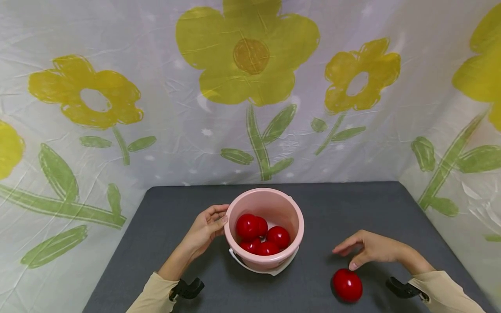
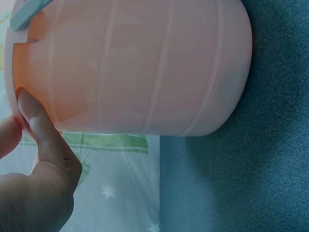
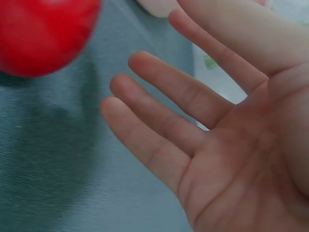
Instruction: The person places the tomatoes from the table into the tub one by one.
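A pink bucket (image 1: pixel 263 259) stands upright near the middle of the table, with several glossy red balls (image 1: pixel 278 237) inside. Its pale handle (image 1: pixel 274 272) hangs down on the near side. My left hand (image 1: pixel 207 228) pinches the bucket's left rim between thumb and fingers; the left wrist view shows the fingertips (image 2: pixel 30 104) at that rim. On the table to the right lies one more red ball (image 1: pixel 347 285), slightly oval. Just above and behind it is my right hand (image 1: pixel 372 248). In the right wrist view its palm shows and the fingers (image 3: pixel 154 121) are spread, holding nothing.
The dark grey table (image 1: pixel 176 204) reaches back to a hanging cloth (image 1: pixel 168 143) printed with yellow flowers, which also encloses both sides. A black wrist strap mount (image 1: pixel 188 288) sits on the left wrist and another (image 1: pixel 403 288) on the right.
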{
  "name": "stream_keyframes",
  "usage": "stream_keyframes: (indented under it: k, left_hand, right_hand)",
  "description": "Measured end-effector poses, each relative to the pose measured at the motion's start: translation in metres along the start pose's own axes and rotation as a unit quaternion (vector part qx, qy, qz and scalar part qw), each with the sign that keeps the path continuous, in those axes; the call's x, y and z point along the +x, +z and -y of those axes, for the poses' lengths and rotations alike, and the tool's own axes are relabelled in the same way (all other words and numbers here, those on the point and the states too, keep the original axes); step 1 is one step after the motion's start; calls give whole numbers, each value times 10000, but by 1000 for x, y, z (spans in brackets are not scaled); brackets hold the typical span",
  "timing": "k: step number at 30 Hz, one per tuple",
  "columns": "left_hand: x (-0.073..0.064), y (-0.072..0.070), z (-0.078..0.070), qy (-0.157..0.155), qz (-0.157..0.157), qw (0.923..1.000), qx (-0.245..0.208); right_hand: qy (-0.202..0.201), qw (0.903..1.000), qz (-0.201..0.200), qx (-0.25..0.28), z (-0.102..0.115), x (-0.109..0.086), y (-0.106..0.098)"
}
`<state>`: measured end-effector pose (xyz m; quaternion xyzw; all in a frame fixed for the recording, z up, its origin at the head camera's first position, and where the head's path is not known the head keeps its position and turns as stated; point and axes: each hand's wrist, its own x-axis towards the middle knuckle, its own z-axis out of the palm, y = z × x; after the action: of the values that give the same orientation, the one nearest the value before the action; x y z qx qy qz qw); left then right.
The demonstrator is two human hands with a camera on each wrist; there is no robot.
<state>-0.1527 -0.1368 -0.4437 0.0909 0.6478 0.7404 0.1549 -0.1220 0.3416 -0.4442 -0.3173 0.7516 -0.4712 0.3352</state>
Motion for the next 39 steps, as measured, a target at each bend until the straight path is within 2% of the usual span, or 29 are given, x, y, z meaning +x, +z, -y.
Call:
stream_keyframes:
  k: [9, 17, 22, 30, 33, 39]
  left_hand:
    - [1, 0, 0, 23, -1, 10000, 44]
    - [1, 0, 1, -14, -41, 10000, 75]
    - [1, 0, 1, -28, -49, 9999, 89]
    - [1, 1, 0, -28, -51, 9999, 92]
    - [1, 1, 0, -37, -69, 9999, 113]
    - [0, 1, 0, -33, -73, 9999, 79]
  right_hand:
    - [131, 9975, 378, 590, -17, -1, 15]
    - [50, 9963, 338, 793, -20, -2, 21]
    - [108, 9970, 294, 709, -20, -2, 23]
    - [-45, 9980, 185, 598, -21, -1, 24]
    - [-111, 9984, 139, 534, -20, -1, 22]
    - [38, 9995, -3, 314, -11, 0, 12]
